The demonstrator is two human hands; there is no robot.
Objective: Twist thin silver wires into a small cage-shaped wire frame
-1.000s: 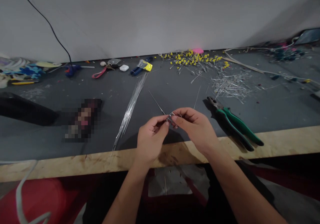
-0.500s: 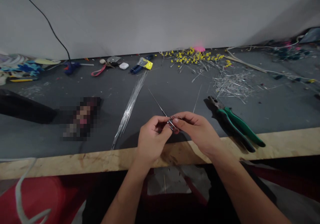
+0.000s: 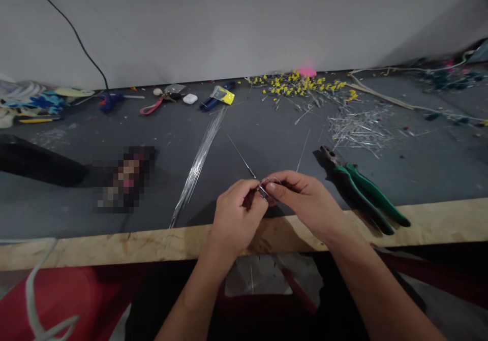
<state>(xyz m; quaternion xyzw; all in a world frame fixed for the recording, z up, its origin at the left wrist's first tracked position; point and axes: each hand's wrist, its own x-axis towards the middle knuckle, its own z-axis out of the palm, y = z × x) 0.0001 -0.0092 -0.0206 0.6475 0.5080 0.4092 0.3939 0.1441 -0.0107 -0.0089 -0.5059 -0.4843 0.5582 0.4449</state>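
Note:
In front of me, over the near edge of the bench, both hands meet at a thin metal wire (image 3: 241,155). My left hand (image 3: 237,211) is closed, pinching the wire between thumb and bent fingers. Opposite it, my right hand (image 3: 301,196) grips the bent part, with its thumb pressed on shiny metal loops. The wire's straight length points up and left, and looks thicker or twisted close to the fingers. Another thin strand (image 3: 304,150) shows beyond my right hand; whether it joins the held wire is unclear. Fingers partly hide the loops.
Green-handled pliers (image 3: 366,191) lie right of my hands. A bundle of straight wires (image 3: 198,165) lies to the left. Behind are piles of cut wire pieces (image 3: 360,130) and yellow-tipped wires (image 3: 293,87). A black object (image 3: 38,160) and a blurred-out item (image 3: 125,178) are at left.
The view has shifted slightly. My left thumb sits a little lower, and a curved piece of wire shows more clearly above the right thumb. Both hands keep their grip.

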